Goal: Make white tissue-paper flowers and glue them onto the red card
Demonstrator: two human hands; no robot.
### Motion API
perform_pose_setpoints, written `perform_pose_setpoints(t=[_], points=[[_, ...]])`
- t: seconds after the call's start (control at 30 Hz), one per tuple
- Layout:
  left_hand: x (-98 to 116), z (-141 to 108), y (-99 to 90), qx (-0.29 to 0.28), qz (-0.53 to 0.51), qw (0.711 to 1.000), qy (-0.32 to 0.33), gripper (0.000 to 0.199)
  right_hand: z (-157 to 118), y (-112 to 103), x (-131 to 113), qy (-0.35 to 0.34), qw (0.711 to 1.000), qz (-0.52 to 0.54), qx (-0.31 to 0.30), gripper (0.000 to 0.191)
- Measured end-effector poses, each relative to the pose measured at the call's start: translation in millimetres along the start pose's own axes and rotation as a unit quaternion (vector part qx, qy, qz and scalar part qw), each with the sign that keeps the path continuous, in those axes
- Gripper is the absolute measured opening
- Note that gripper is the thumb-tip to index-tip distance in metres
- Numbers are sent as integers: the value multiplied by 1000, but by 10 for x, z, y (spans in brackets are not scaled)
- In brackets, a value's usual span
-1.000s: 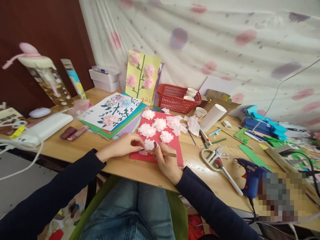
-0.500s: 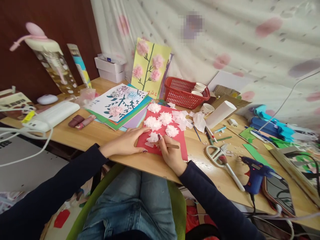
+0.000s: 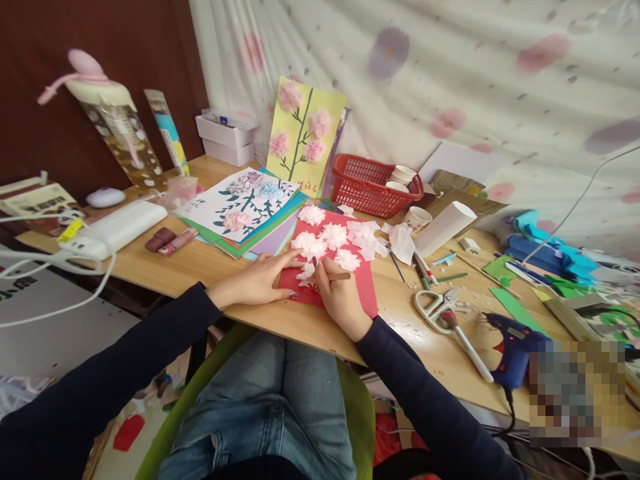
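A red card point(image 3: 367, 288) lies at the table's front edge with several white tissue-paper flowers point(image 3: 334, 235) on it. My right hand point(image 3: 344, 297) grips a thin brown stick point(image 3: 340, 276) like a pen, over the lowest white flower point(image 3: 306, 274). The stick's lower end is hidden behind my fingers, and the hand covers part of that flower. My left hand point(image 3: 257, 280) rests with thumb and fingers spread at the card's left edge, its fingertips close to the flowers. Loose white tissue pieces point(image 3: 367, 239) lie at the card's upper right.
Flower pictures on a paper stack point(image 3: 235, 207) and a yellow card point(image 3: 307, 133) stand beyond. Behind the red card are a red basket point(image 3: 370, 193), paper cup point(image 3: 417, 217) and white roll point(image 3: 445, 229). Scissors point(image 3: 434, 310), a brush point(image 3: 473, 353) and a blue glue gun point(image 3: 513, 353) lie right.
My right hand has shifted slightly up and left over the lowest flower. A pale tissue piece seen below that flower earlier no longer shows there. My left hand stays at the card's edge.
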State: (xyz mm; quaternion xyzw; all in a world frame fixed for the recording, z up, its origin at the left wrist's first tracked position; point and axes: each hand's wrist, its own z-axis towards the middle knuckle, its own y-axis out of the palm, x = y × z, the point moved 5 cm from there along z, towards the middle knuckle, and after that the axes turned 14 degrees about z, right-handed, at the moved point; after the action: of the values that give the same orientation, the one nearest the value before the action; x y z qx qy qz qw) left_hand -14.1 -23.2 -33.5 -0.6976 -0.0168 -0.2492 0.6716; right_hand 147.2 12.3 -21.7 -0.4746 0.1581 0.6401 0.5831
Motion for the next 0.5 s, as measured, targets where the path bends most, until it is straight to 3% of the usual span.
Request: perform_pose_setpoints(t=[0.17,0.27,0.37,0.43,0.5], points=[[31,2,-29,-6,6,1000,-4,84,12,-159,110,57,990,96,87,43],[23,0,-26,-12,15,1000,-9,86,-24,-282,175,106,961,196,162,46],[-4,52,-86,-10,16,1000,-5,88,-47,-436,210,118,943,241,199,49],[-26,160,-199,6,5,1000,-4,77,-61,-591,257,114,935,248,226,51],[-32,341,-357,37,-10,999,7,54,-76,-764,334,111,925,257,257,49]])
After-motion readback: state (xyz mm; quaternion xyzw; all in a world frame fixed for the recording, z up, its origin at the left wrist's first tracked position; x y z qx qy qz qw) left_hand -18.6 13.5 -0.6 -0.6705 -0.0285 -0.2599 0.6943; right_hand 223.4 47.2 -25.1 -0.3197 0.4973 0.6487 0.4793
